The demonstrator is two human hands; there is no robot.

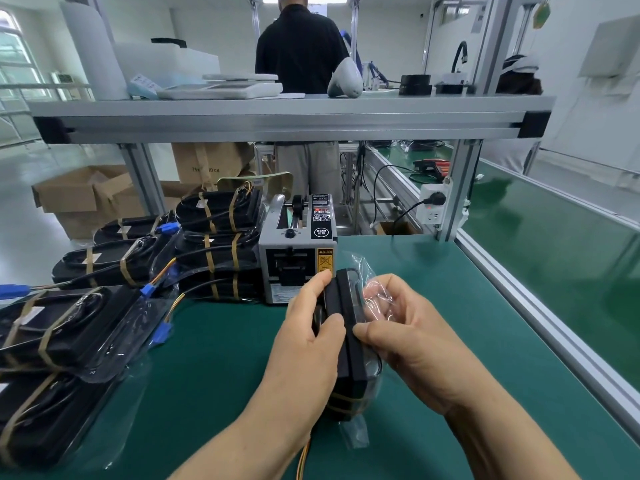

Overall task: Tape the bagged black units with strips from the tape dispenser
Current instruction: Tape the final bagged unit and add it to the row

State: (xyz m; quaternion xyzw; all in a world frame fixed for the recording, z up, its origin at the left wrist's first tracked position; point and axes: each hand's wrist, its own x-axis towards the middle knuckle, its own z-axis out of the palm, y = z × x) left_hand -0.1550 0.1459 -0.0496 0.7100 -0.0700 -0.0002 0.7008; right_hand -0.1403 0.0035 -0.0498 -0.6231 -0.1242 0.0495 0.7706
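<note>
A bagged black unit (349, 355) stands on its edge above the green mat, just in front of the grey tape dispenser (298, 251). My left hand (308, 337) grips its left side, thumb on the top edge. My right hand (408, 334) holds its right side, thumb on the top edge and fingers curled in the loose clear bag (367, 282). A tan tape band wraps the unit near its lower end. Orange wires hang below it.
Several taped bagged units with blue connectors are stacked left of the dispenser (214, 244) and at the near left (65, 334). An aluminium shelf frame (277, 123) crosses overhead. A person (301, 50) stands behind it. A green conveyor (561, 237) runs along the right.
</note>
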